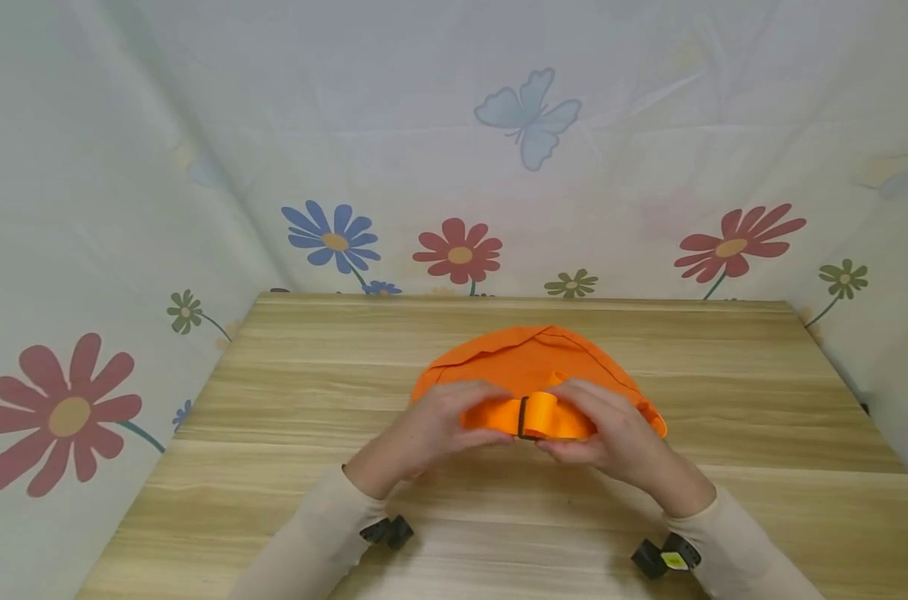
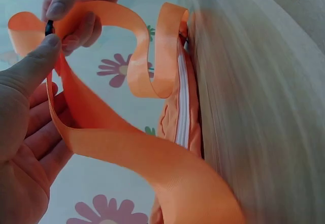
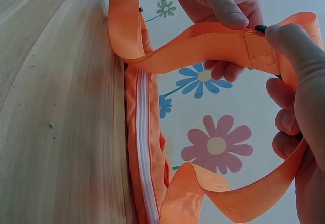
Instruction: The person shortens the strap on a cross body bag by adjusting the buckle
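An orange half-round fabric bag (image 1: pixel 510 354) lies on the wooden table, with a white zipper (image 3: pixel 144 142) along its near edge. From its two ends rises an orange webbing strap (image 2: pixel 109 140), looping loosely toward the hands. My left hand (image 1: pixel 439 421) pinches the strap beside a black slider buckle (image 1: pixel 523 418). On the other side, my right hand (image 1: pixel 615 429) grips the strap at the buckle, its thumb against the black edge in the right wrist view. A short loop of strap (image 1: pixel 541 412) stands out from the buckle between both hands.
The table (image 1: pixel 311 400) has a pale wood-grain top and reaches back to a light curtain (image 1: pixel 394 125) printed with flowers and a butterfly. The curtain also hangs along the left and right sides. Black wrist devices (image 1: pixel 386 531) sit on both sleeves.
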Demonstrator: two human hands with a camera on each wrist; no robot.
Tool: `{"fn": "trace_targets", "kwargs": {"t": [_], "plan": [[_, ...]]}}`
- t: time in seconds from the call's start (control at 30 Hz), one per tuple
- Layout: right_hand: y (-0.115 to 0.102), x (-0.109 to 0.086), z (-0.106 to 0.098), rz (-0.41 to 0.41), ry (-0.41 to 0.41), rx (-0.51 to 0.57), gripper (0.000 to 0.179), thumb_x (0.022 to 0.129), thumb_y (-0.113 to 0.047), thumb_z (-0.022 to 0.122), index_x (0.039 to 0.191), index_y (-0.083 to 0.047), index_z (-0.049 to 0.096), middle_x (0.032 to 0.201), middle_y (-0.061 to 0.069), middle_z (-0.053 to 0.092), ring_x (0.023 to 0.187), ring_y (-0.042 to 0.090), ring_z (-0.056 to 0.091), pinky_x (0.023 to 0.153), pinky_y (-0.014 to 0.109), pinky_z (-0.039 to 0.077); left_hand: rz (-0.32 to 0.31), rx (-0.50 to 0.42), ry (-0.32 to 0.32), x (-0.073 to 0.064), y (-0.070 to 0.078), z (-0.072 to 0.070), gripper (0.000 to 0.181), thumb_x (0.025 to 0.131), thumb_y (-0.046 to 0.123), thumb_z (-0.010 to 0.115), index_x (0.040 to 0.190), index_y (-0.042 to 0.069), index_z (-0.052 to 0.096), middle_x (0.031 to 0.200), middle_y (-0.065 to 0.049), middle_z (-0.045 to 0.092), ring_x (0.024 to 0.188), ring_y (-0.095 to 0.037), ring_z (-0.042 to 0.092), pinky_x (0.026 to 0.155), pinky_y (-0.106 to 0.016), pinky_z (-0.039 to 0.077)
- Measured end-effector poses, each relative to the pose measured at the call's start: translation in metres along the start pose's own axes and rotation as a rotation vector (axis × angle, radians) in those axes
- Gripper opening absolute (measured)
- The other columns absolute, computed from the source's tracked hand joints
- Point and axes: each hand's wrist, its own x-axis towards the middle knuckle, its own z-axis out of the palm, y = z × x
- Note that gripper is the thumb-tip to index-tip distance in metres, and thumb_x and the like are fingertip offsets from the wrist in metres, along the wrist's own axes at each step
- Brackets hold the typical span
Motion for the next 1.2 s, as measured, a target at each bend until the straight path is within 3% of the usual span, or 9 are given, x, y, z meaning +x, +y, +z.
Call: {"fn": "trace_targets", "kwargs": {"t": [0.27,0.5,0.77,0.87,1.0,1.2], "plan": [[0.004,-0.003,-0.005,0.044,-0.01,0.008,0.054,0.101,-0.053,0.07,0.119,-0.002,0.07,0.105,0.006,0.075,0.088,0.015,0.068,0.079,0.016,0.058,0.004,0.1,0.011,-0.01,-0.009,-0.014,0.052,0.086,0.026,0.092,0.131,0.007,0.073,0.125,-0.005,0.079,0.113,-0.021,0.075,0.103,-0.036,0.062],[0.006,-0.005,-0.009,0.047,-0.011,0.013,0.051,0.098,-0.048,0.076,0.12,-0.002,0.07,0.105,0.006,0.075,0.089,0.015,0.068,0.08,0.016,0.057,-0.014,0.113,0.011,-0.022,-0.017,-0.026,0.051,0.085,0.025,0.093,0.128,0.006,0.074,0.121,-0.006,0.079,0.109,-0.022,0.075,0.099,-0.039,0.064],[0.004,-0.005,-0.014,0.1,-0.04,0.012,0.05,0.097,-0.049,0.079,0.122,-0.006,0.071,0.109,0.004,0.076,0.09,0.013,0.067,0.077,0.016,0.056,-0.139,0.165,-0.066,-0.035,-0.024,-0.042,0.05,0.089,0.03,0.09,0.131,0.009,0.073,0.123,-0.005,0.079,0.108,-0.023,0.075,0.1,-0.042,0.063],[0.005,-0.005,-0.013,0.086,-0.046,0.012,0.049,0.096,-0.047,0.079,0.122,-0.006,0.071,0.109,0.004,0.076,0.089,0.013,0.066,0.075,0.016,0.056,-0.17,0.178,-0.087,-0.039,-0.026,-0.046,0.05,0.09,0.031,0.09,0.132,0.01,0.073,0.124,-0.005,0.079,0.106,-0.022,0.074,0.099,-0.041,0.064],[0.004,-0.004,-0.01,0.069,-0.038,0.017,0.052,0.098,-0.052,0.073,0.121,-0.006,0.071,0.105,0.003,0.075,0.085,0.011,0.065,0.072,0.016,0.055,-0.187,0.16,-0.114,-0.039,-0.029,-0.046,0.051,0.089,0.03,0.09,0.133,0.011,0.072,0.124,-0.004,0.078,0.106,-0.021,0.073,0.099,-0.041,0.064],[0.002,-0.001,-0.008,0.082,-0.036,0.012,0.056,0.099,-0.057,0.068,0.121,-0.006,0.071,0.105,0.003,0.075,0.085,0.011,0.065,0.073,0.016,0.056,-0.165,0.109,-0.145,-0.029,-0.026,-0.034,0.063,0.089,0.035,0.09,0.141,0.008,0.067,0.136,-0.005,0.073,0.124,-0.025,0.069,0.111,-0.046,0.057]]}}
